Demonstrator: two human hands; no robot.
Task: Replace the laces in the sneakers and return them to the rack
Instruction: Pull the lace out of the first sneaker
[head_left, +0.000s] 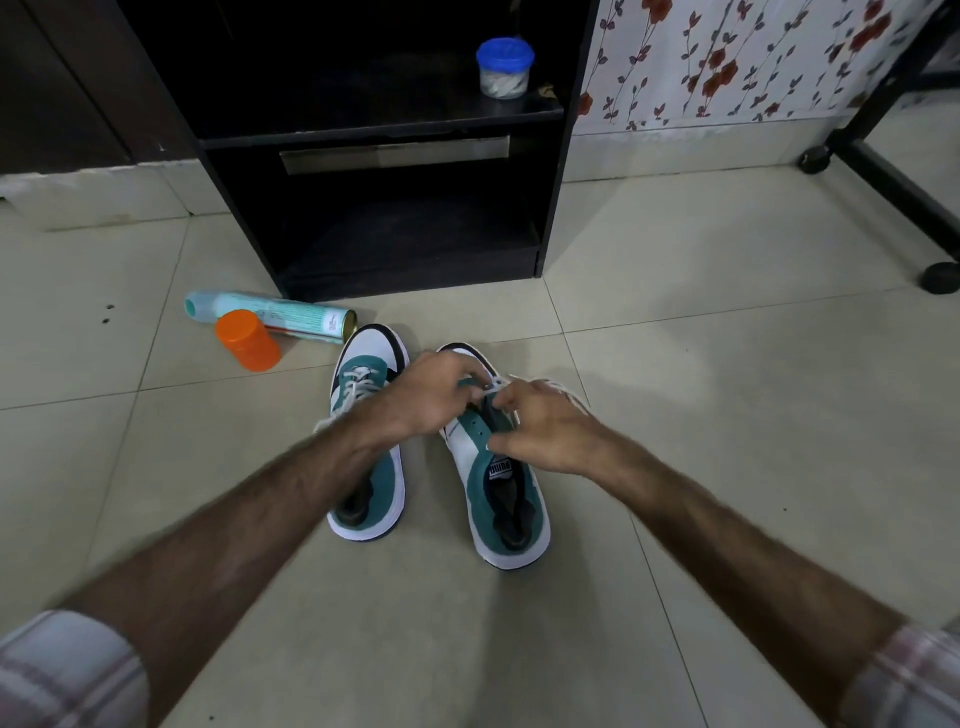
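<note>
Left hand (434, 392) and right hand (540, 426) both pinch the white cotton lace (496, 389) over the right teal-and-white suede sneaker (501, 488) on the beige tiled floor (727, 415). Matching left sneaker (366, 441) just beside; black wooden rack (374, 156) beyond.

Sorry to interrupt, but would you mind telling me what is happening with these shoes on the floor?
A person is lacing a pair of teal and white sneakers on the tiled floor. Both the left hand and the right hand pinch the white lace over the right sneaker, which is only partly laced. The left sneaker already has laces. The black rack ahead holds no shoes yet.
</note>
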